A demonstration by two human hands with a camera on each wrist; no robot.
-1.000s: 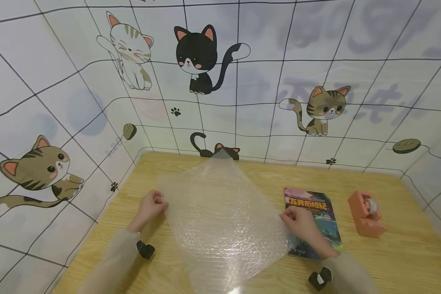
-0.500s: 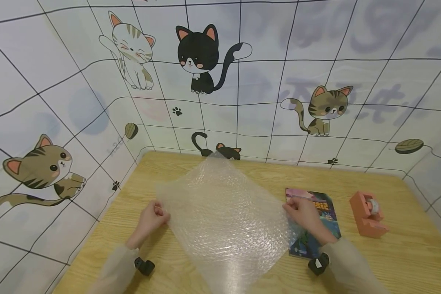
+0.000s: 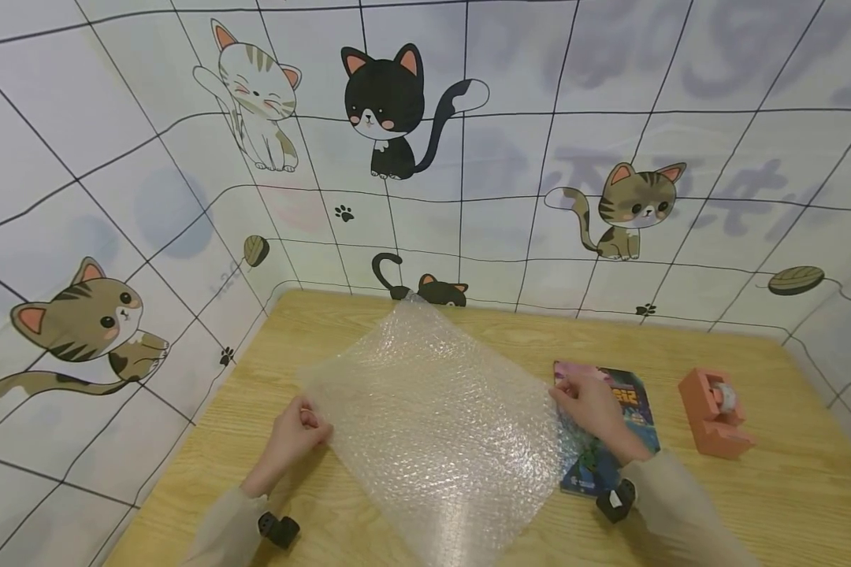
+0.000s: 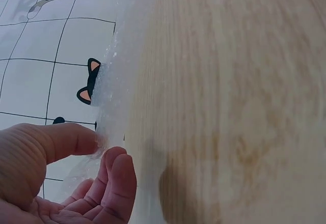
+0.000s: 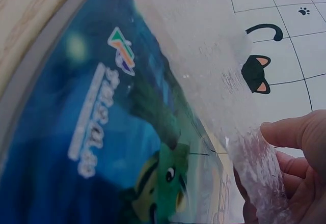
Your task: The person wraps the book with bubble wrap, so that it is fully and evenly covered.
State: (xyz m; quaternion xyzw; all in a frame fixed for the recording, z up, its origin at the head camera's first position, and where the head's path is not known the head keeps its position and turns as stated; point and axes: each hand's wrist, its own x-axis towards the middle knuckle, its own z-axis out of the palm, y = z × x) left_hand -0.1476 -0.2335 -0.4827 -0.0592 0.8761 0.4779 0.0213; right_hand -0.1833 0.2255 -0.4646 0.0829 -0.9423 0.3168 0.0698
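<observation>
A clear sheet of bubble wrap (image 3: pixel 432 417) spreads diamond-wise over the middle of the table, its far corner near the back wall. On its left edge, my left hand (image 3: pixel 298 433) pinches the film between thumb and fingers. My right hand (image 3: pixel 589 405) pinches the opposite corner, above a colourful book (image 3: pixel 603 465). The left wrist view has the left thumb and fingertips (image 4: pixel 118 165) meeting at the film's edge. In the right wrist view the bubble wrap (image 5: pixel 204 66) runs between right thumb and fingers, overlapping the book's blue cover (image 5: pixel 56 132).
An orange tape dispenser (image 3: pixel 712 413) with a roll of tape stands on the wooden table (image 3: pixel 773 504), right of the book. A cat-patterned wall covering (image 3: pixel 510 157) encloses the back and sides.
Both hands keep their pinch. The left hand has come down toward the near side, the right has risen slightly, and the bubble wrap lies lower and flatter.
</observation>
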